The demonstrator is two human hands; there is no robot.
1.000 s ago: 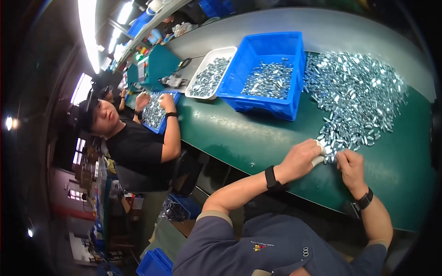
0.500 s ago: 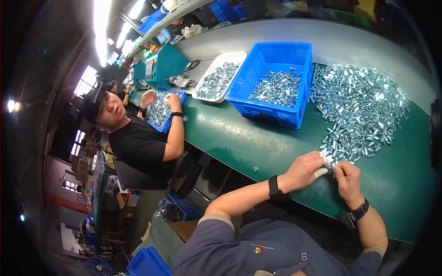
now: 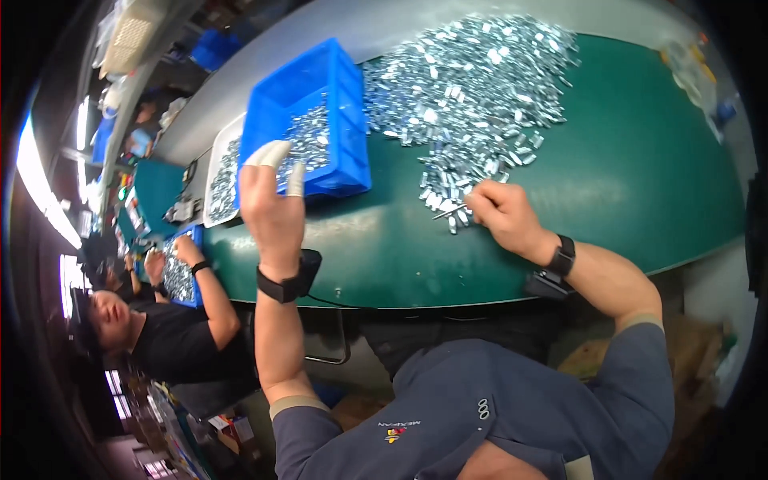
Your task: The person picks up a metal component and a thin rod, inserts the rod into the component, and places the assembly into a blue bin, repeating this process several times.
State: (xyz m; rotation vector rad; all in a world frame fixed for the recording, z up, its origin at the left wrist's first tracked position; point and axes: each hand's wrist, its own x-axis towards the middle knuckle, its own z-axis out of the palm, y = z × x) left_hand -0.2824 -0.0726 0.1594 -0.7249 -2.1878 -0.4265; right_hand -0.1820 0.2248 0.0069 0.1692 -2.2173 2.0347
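My left hand (image 3: 272,212) is raised over the near-left wall of the blue plastic bin (image 3: 352,144), white finger covers on some fingertips. Its fingers are stretched and apart, with nothing visible between them. Inside the bin lie many small shiny metal pieces (image 3: 308,136). My right hand (image 3: 508,216) is closed at the near edge of a large heap of the same silvery pieces (image 3: 472,88). A thin metal rod (image 3: 448,213) sticks out from its fingers to the left, over a few loose pieces.
Beyond the bin stands a white tray (image 3: 222,180) of metal pieces. A co-worker (image 3: 172,336) in black sits farther left, hands at another blue tray (image 3: 192,280). The green tabletop (image 3: 384,264) has a curved front edge. Teal machine (image 3: 156,192) stands at the back left.
My left hand has moved away from my right hand, leftward to the blue bin, and its fingers have opened. My right hand stays by the heap. The view has turned to the right.
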